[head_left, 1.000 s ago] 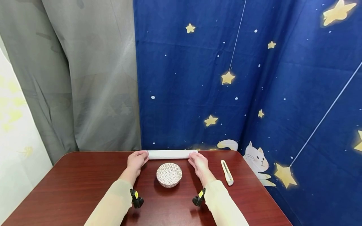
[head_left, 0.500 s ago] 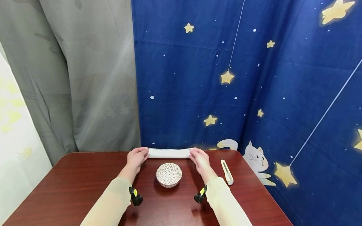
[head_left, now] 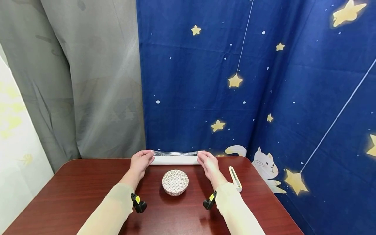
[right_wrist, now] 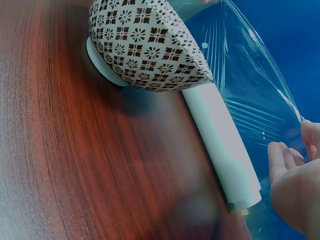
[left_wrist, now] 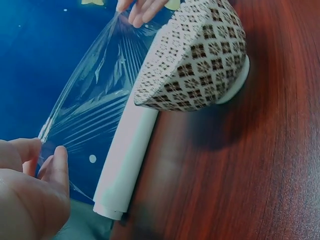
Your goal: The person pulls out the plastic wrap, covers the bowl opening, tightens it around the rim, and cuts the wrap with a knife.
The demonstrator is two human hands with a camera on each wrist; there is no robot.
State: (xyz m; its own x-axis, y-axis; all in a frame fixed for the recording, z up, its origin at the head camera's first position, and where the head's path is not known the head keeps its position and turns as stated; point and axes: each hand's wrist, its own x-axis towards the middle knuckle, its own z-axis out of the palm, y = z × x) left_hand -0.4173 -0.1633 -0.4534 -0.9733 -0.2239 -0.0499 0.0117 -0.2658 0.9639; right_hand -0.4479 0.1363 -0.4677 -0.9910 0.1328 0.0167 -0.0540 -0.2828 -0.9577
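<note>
A white roll of cling film (head_left: 176,160) lies along the far edge of the table. A clear sheet of film (left_wrist: 100,92) stretches up from it between both hands. My left hand (head_left: 141,162) pinches the sheet's left corner between thumb and fingers. At the opposite corner, my right hand (head_left: 208,163) pinches the film the same way. Creases run across the sheet in both wrist views. On the near side of the roll stands a bowl (head_left: 175,182) with a brown-and-white pattern, upright and untouched by either hand.
A white utility knife (head_left: 235,179) lies to the right of the right hand, partly behind the sleeve. The dark red wooden table (head_left: 82,192) ends just behind the roll. A blue star-patterned curtain (head_left: 188,81) and a grey curtain (head_left: 102,81) hang behind it.
Both hands have risen slightly and moved away from the roll's ends, drawing the clear film up off it. The bowl and the utility knife have stayed in place.
</note>
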